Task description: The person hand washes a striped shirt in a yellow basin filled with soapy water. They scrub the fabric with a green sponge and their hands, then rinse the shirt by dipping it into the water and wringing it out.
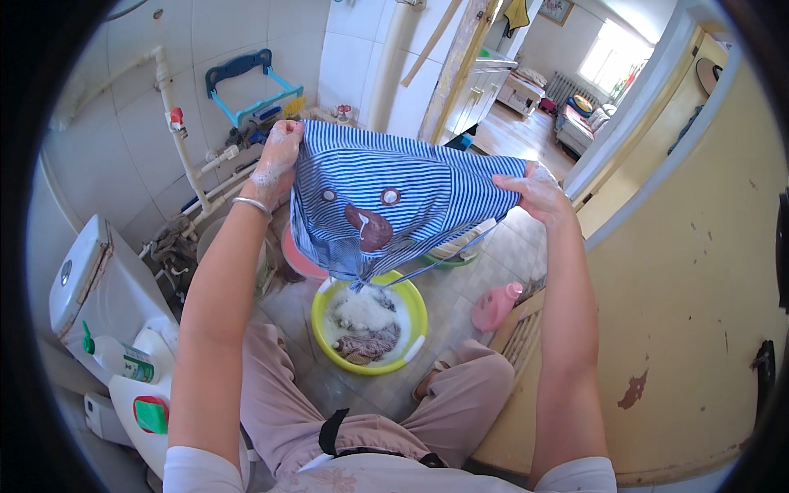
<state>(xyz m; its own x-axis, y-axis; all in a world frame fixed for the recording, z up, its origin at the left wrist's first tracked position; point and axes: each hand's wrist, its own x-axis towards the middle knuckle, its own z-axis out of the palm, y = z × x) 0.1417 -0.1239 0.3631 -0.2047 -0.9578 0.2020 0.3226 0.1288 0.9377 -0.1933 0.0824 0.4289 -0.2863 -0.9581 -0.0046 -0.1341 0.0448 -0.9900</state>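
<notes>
A blue-and-white striped cloth (pixel 394 179), likely an apron, hangs stretched between my raised hands. It bears a brown muzzle patch and two round eye patches, and thin ties dangle from its lower side. My left hand (pixel 278 157) pinches its upper left corner, with suds on the skin. At the opposite corner my right hand (pixel 539 194), also soapy, grips the fabric. Below, between my feet, stands a yellow-green basin (pixel 420 308) of foamy water. Dark striped laundry (pixel 367 345) lies partly sunk in its suds. The cloth's lower end hangs just over the basin's far rim.
A pink basin (pixel 299 259) and a green basin (pixel 453 262) holding cloth stand behind. On the right, a pink detergent bottle (pixel 495 307) stands by a worn yellow door (pixel 672 333). A toilet (pixel 111 289) with a pump bottle (pixel 123 358) and a green soap bar (pixel 150 415) is left.
</notes>
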